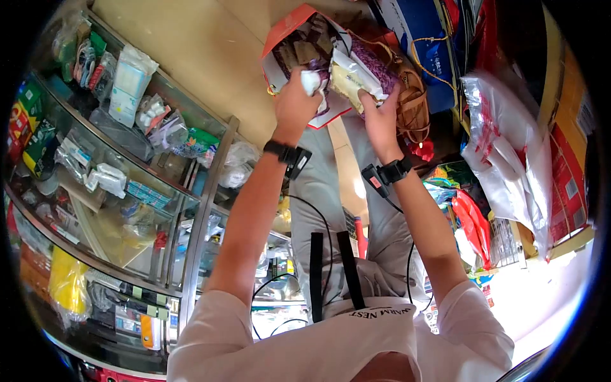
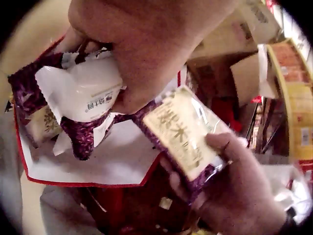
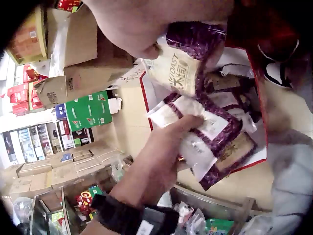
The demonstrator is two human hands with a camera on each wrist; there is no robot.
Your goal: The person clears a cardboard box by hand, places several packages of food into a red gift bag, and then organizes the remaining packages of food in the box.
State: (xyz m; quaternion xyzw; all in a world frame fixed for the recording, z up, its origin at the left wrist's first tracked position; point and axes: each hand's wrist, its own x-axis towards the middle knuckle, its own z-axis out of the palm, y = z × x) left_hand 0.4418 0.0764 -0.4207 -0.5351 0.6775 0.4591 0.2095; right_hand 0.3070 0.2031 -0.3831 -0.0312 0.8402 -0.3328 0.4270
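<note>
My left hand [image 1: 294, 108] grips purple-and-white toast packets [image 3: 208, 125], its thumb pressed on the upper face of one. They are over the opening of a red-rimmed box [image 2: 98, 178] with white inner walls. My right hand [image 1: 380, 124] holds another toast packet [image 2: 178, 132], purple with a cream label, thumb on the front and fingers behind. The word TOAST shows on that label in the right wrist view. More purple packets [image 3: 234, 149] lie inside the box, partly hidden behind my left hand's packets.
Left of my legs stands a glass display case [image 1: 184, 184] full of small packaged goods. To the right are a blue bag [image 1: 436, 57] with a yellow cord, a tan woven item [image 1: 414, 105] and a silvery plastic bag [image 1: 503, 153]. Cables hang from both wrist cameras.
</note>
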